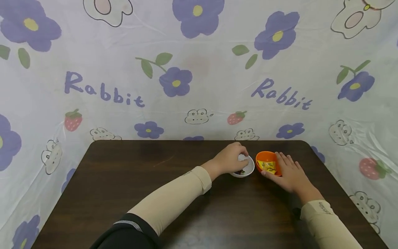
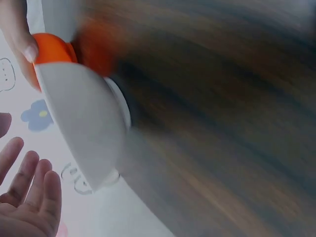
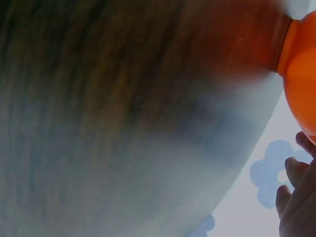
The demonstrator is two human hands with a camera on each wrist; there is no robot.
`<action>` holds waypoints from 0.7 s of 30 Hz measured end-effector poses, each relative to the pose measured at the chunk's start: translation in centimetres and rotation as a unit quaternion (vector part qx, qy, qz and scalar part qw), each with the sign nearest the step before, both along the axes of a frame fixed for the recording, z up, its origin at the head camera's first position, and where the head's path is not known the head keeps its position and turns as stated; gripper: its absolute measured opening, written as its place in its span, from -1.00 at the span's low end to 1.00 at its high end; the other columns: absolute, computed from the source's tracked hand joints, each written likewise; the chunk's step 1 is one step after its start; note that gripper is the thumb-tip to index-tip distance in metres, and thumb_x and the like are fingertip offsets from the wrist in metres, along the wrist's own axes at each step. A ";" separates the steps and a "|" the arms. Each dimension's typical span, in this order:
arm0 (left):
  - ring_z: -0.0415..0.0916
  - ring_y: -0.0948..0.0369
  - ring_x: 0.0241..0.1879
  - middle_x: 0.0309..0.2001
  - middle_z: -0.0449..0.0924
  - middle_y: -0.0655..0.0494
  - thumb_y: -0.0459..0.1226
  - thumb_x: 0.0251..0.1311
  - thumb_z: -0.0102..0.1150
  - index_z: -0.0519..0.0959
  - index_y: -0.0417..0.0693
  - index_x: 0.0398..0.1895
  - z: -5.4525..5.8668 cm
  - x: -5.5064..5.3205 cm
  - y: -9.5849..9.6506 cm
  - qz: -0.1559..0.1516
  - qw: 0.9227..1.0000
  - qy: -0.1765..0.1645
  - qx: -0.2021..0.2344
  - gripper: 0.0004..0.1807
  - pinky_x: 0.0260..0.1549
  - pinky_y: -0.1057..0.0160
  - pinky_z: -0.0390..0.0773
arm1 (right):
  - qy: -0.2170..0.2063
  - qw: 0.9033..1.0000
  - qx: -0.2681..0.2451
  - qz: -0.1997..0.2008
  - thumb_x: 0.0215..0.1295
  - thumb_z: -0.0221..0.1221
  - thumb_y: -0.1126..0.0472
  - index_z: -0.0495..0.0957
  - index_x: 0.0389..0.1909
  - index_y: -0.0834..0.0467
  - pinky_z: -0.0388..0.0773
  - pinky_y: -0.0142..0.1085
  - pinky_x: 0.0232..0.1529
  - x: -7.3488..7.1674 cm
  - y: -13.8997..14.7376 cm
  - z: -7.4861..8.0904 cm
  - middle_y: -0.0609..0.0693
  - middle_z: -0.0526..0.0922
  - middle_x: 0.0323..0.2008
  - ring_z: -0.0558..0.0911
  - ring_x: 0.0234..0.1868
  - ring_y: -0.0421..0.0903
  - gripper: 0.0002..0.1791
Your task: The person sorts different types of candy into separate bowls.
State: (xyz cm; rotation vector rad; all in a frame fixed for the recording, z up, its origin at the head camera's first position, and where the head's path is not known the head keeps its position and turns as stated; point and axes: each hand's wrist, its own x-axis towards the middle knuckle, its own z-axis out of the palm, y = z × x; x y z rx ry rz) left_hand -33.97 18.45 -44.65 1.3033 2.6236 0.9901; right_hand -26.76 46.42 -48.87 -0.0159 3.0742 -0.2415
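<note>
A white bowl [image 1: 248,169] stands on the table with small dark items inside, partly hidden by my left hand [image 1: 231,157]. That hand is over the bowl's left side, fingers bent and nothing visible between them. In the left wrist view, its loosely curved fingers [image 2: 34,187] show beyond the white bowl's rim [image 2: 81,123]. Close on the right is an orange bowl [image 1: 262,156] containing yellow packets [image 1: 268,166]. My right hand [image 1: 290,173] holds that bowl from the right, thumb at the near rim and fingers along the far right side.
Both bowls are near the back edge of a dark brown table [image 1: 124,180]. Behind and beside it hangs a white cloth [image 1: 211,90] printed with purple flowers, strawberries and rabbits.
</note>
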 end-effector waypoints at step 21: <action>0.61 0.03 -0.04 0.00 0.64 -0.02 -0.01 0.37 0.35 0.71 -0.11 0.09 -0.1 1.3 -15.3 0.098 0.980 0.122 -0.120 -0.58 -0.01 0.04 0.65 | -0.006 1.000 0.012 -0.015 0.37 -0.15 -0.64 -0.11 0.71 0.24 0.07 0.57 0.40 0.6 2.0 0.9 0.55 0.03 0.59 0.17 0.48 0.65 0.25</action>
